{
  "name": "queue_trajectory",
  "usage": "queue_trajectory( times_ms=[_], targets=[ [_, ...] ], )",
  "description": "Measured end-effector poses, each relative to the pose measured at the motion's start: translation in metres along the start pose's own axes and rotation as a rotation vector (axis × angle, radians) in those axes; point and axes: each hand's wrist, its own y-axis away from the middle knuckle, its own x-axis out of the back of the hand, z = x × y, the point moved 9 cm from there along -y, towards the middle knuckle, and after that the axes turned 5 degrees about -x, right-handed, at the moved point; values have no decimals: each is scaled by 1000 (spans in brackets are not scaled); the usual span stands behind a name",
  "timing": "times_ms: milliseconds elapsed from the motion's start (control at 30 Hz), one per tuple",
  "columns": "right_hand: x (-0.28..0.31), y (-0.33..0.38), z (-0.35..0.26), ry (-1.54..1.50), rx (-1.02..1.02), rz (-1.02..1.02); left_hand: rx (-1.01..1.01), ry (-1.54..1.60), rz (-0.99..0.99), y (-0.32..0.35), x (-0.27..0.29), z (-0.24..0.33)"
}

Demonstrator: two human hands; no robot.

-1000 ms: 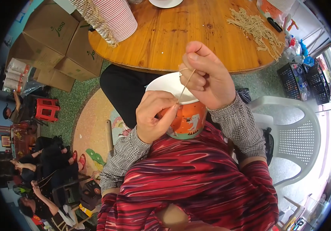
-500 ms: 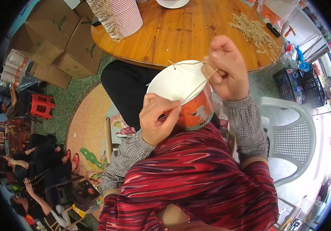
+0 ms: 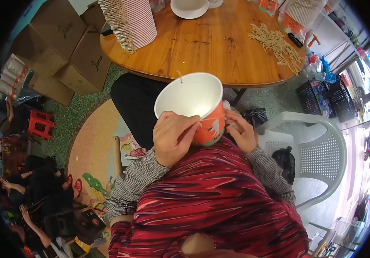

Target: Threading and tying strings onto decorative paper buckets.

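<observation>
A paper bucket (image 3: 213,124), white inside and orange outside with a pale animal print, tilts on my lap. My left hand (image 3: 172,135) is closed, thumb and forefinger pinching the near rim. Against the bucket's right outer side, my right hand (image 3: 241,132) has its fingers bent and drawn together; what they hold there is hidden. A short end of twine (image 3: 180,77) pokes through a hole at the far rim. Beyond, on the round wooden table (image 3: 193,56), stands a tall stack of white-and-red striped buckets (image 3: 137,21) with twine handles along one side.
A heap of loose twine (image 3: 279,47) and a black marker (image 3: 295,40) lie at the table's right. A white bowl (image 3: 189,8) stands at the back. To my right is a grey plastic chair (image 3: 322,159) with a black bag; cardboard boxes (image 3: 81,64) stand far left.
My right hand has come down from above the rim to the bucket's outer right side. The twine stretched across the opening no longer shows. My left hand keeps its pinch.
</observation>
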Motion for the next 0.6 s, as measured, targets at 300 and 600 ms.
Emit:
queue_trajectory(
  times_ms=[300,600],
  targets=[
    [-5,19,11,-758,-325,161,-111,-57,168,-18,5,15],
    [13,-77,-73,-608,-95,347,-99,-77,313,-27,30,-12]
  ],
)
